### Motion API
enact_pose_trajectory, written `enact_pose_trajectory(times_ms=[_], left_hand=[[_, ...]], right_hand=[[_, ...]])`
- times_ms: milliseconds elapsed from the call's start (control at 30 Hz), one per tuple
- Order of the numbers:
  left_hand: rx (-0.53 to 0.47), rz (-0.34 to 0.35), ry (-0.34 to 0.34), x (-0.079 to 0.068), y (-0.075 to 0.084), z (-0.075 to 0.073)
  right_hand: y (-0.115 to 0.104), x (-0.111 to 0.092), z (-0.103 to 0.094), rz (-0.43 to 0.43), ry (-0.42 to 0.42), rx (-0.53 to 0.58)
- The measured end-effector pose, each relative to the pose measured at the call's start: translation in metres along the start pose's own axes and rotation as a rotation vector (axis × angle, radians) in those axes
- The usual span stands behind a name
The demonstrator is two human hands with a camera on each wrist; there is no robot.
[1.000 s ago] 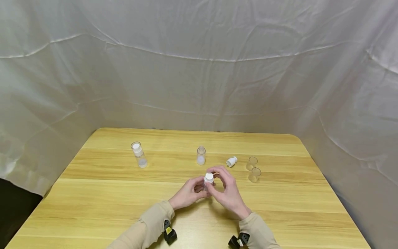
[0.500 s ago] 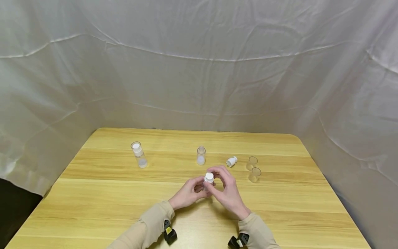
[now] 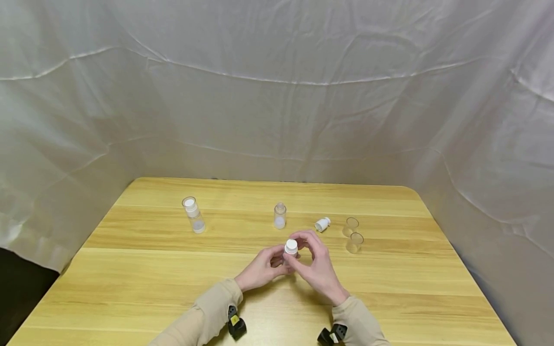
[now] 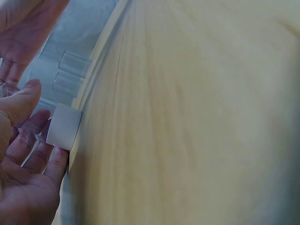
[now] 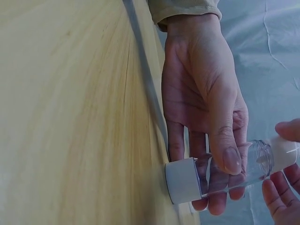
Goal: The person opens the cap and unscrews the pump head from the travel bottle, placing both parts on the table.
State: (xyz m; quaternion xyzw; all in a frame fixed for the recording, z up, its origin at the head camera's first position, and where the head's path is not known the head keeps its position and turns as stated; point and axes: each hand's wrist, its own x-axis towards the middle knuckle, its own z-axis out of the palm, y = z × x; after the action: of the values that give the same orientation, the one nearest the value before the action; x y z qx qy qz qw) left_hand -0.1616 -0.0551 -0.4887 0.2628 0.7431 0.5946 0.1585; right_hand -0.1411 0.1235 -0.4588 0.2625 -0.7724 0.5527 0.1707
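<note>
- At the near edge, black wrist devices [image 3: 236,327] sit by tan sleeves [image 3: 216,307], covering small parts of the wooden table [image 3: 389,288].
- Just beyond, the left hand [image 3: 263,269] grips the clear body of the held bottle [image 3: 291,246] from the left, fingers and thumb around it.
- The right hand [image 3: 318,266] pinches the same bottle near its white top [image 5: 283,153] from the right, thumb on the near side, fingers on the far side.
- The bottle is upright, near the middle of the table; the hands hide most of its body from the head view. Whether its white base [image 5: 183,182] touches the wood, I cannot tell.
- Right of the hands, a nearer clear cup [image 3: 352,247] stands on the table.
- Just behind it is a second clear cup [image 3: 348,230], partly overlapped by the first in the head view.
- Left of the cups, a white pump piece [image 3: 322,224] lies tipped over, just past the right hand's fingers.
- Beyond the held bottle stands a clear bottle [image 3: 280,217] with its neck bare.
- Well apart on the left stands a white-topped bottle [image 3: 193,215].
- Behind everything hangs a grey curtain [image 3: 277,120], wrapping both sides.
</note>
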Motion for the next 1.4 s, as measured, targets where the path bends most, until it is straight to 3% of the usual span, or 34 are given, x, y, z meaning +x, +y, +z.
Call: enact_pose_trajectory(times_ms=[1400], left_hand=[[-0.029,-0.007,-0.009,-0.0006,0.0008,-0.0006]], right_hand=[[-0.0013,0.0003,0.0011,-0.012,0.011,0.043]])
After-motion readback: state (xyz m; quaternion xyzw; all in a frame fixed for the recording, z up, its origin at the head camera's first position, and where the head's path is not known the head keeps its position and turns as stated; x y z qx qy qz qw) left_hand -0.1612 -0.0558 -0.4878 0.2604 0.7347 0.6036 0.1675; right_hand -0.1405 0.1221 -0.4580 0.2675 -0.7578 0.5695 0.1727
